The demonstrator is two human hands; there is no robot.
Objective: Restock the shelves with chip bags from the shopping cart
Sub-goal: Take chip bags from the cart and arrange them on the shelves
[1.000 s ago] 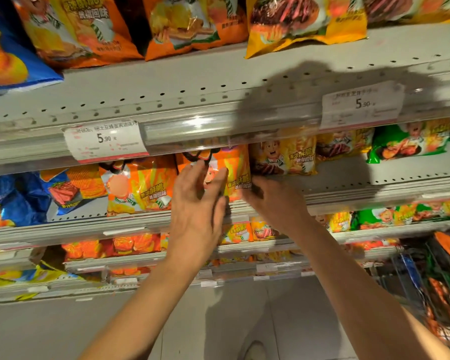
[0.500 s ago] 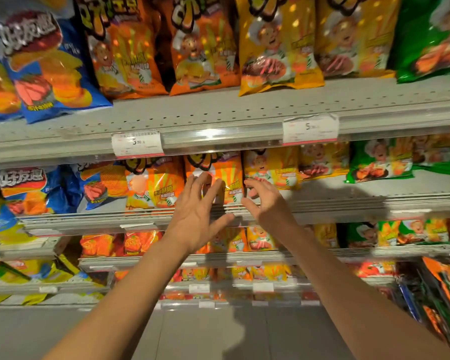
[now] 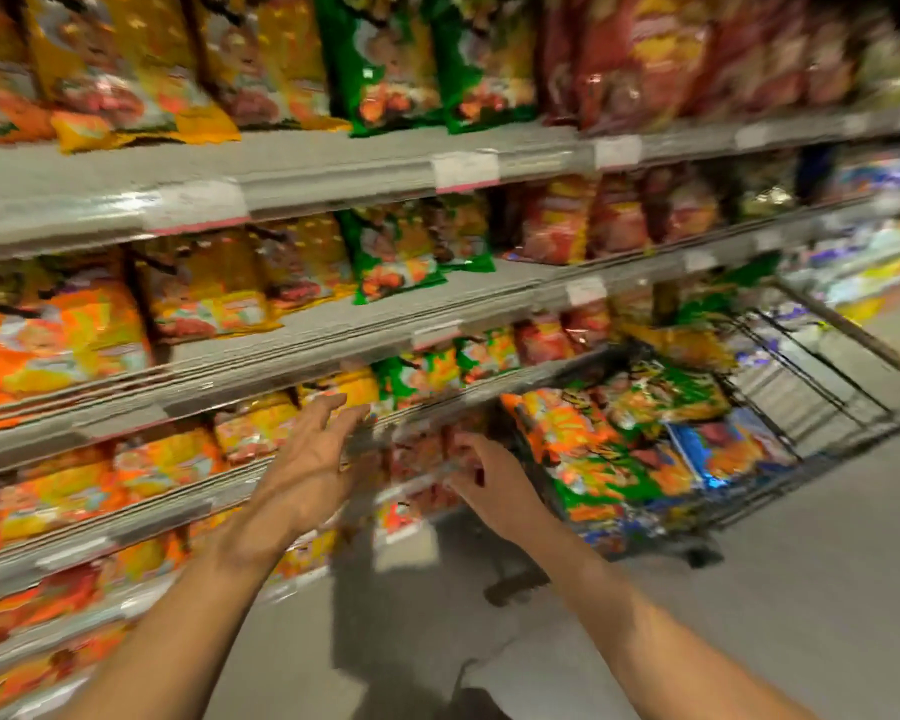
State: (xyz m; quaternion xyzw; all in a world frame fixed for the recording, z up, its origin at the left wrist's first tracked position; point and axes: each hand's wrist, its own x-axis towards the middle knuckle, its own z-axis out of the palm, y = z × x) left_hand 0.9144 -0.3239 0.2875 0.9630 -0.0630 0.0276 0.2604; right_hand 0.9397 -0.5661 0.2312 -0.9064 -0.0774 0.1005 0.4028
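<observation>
The frame is heavily motion-blurred; fine detail and print on packaging cannot be read.

Left hand (image 3: 313, 459): extended in front of the grey shelves (image 3: 333, 163), fingers spread and loosely bent, palm turned away from the camera. It holds nothing. Whether the fingertips touch the shelf edge cannot be told.

Right hand (image 3: 494, 485): extended beside the left, slightly lower and nearer the shopping cart (image 3: 822, 387). Fingers loosely curled, nothing held. It sits in front of the lower shelf edge, apart from the bags in the cart.

Chip bags in the cart (image 3: 619, 444): several lie flat in the wire basket to the right of the hands, among them an orange bag (image 3: 557, 428), green-and-orange bags (image 3: 666, 392) and a blue bag (image 3: 723, 449). The cart stands on the pale floor (image 3: 775, 589) close against the shelving.

Shelved stock: the tiers carry upright bags grouped by colour, with orange and yellow bags (image 3: 58, 335) at the left, green bags (image 3: 391, 59) in the middle and red bags (image 3: 640, 54) at the right. White price tags (image 3: 466, 168) are clipped along the shelf fronts.
</observation>
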